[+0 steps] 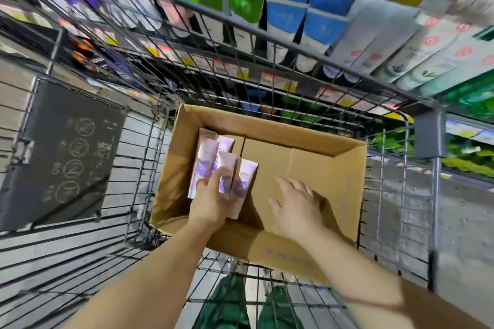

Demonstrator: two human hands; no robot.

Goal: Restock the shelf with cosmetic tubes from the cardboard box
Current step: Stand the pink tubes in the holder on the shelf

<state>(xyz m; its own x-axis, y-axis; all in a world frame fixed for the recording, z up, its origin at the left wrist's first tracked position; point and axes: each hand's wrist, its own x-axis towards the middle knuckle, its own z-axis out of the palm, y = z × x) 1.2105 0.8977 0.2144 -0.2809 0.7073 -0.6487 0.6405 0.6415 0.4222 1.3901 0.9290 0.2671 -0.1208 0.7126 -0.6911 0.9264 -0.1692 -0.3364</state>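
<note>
An open cardboard box (pixel 331 168) sits in a wire cart, seen from above. Several pale pink and purple cosmetic tubes (pixel 204 160) lie at its left side. My left hand (pixel 213 200) is inside the box and grips a tube (pixel 226 168) among them, with another tube (pixel 244 176) right beside its fingers. Over the bare box floor, my right hand (pixel 296 203) hovers with fingers spread and holds nothing. The shelf (pixel 267 35) beyond the cart carries rows of tubes in pink, green, blue and white.
The wire cart (pixel 401 195) surrounds the box on all sides, with a top rail (pixel 240 21) between me and the shelf. A dark sign panel (pixel 64 152) hangs on the cart's left wall. Price tags (pixel 278 80) line the shelf edge. Green trousers (pixel 227 307) show below.
</note>
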